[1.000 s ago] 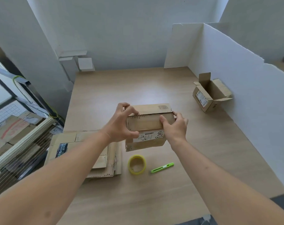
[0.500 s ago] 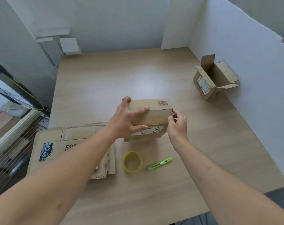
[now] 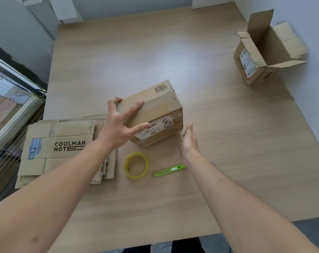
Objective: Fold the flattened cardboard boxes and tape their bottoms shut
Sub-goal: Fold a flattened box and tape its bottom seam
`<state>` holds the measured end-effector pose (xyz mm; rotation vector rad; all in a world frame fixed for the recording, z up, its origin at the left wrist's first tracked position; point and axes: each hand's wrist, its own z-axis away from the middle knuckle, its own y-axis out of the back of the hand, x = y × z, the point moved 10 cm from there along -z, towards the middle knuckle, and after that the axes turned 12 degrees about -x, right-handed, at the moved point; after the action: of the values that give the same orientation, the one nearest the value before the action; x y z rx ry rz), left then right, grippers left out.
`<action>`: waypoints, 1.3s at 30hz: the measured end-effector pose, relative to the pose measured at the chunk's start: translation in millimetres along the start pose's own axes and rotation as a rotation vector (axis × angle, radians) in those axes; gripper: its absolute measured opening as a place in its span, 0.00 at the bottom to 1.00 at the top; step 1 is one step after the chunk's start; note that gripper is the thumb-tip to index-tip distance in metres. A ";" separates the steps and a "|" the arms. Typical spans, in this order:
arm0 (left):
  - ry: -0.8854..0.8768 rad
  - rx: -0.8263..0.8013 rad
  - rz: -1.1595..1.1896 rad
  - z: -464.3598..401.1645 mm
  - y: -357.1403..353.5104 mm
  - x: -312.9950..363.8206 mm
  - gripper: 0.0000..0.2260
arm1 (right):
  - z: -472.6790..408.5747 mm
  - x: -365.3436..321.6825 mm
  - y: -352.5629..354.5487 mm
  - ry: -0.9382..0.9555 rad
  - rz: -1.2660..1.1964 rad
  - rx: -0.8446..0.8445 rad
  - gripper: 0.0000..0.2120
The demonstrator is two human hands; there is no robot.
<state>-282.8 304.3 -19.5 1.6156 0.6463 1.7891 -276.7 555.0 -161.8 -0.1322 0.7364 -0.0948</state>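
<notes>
Left hand [image 3: 118, 130], fingers spread, presses box [image 3: 158, 114] top; right hand [image 3: 189, 141] open, empty. Best: left pins seam while right fetches tape [image 3: 135, 165] between wrists.

A light wooden table [image 3: 228, 161] carries five things. A closed box [image 3: 155, 114] sits near its middle. From that box, a stack of flattened cardboard [image 3: 63, 143] lies at 8 o'clock, overhanging the table's left edge. A yellow tape roll [image 3: 126, 166] lies flat at 7 o'clock, a green cutter [image 3: 169, 170] at 6 o'clock just beside it, and an open box [image 3: 255, 64] stands well apart at 2 o'clock.
</notes>
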 end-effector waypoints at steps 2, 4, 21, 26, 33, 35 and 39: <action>-0.009 0.031 0.006 0.6 0.7 1.9 0.33 | -13.8 6.9 2.5 0.000 -0.088 -0.031 0.47; -0.015 0.060 -0.009 2.7 1.2 1.7 0.34 | -19.8 6.1 -2.2 0.000 -0.151 -0.092 0.43; -0.122 0.068 -0.090 7.4 -28.4 31.6 0.33 | -21.3 6.1 31.2 0.046 -0.255 0.070 0.18; -0.077 0.011 -0.062 2.4 -57.2 36.1 0.34 | -17.5 1.4 60.2 0.095 -0.250 0.216 0.14; 0.018 -0.117 -0.040 -5.3 -97.2 17.0 0.35 | -26.5 9.0 70.2 0.034 -0.127 0.116 0.24; 0.037 -0.135 -0.088 -12.0 -98.2 13.3 0.35 | -22.9 8.5 61.1 0.015 -0.069 0.072 0.27; 0.052 -0.179 -0.138 -21.4 -94.9 5.5 0.36 | 12.9 -35.2 66.0 0.196 0.319 0.265 0.26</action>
<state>-291.9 373.9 -87.1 1.3769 0.5881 1.7397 -291.4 626.0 -139.1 0.2506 0.9248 0.1010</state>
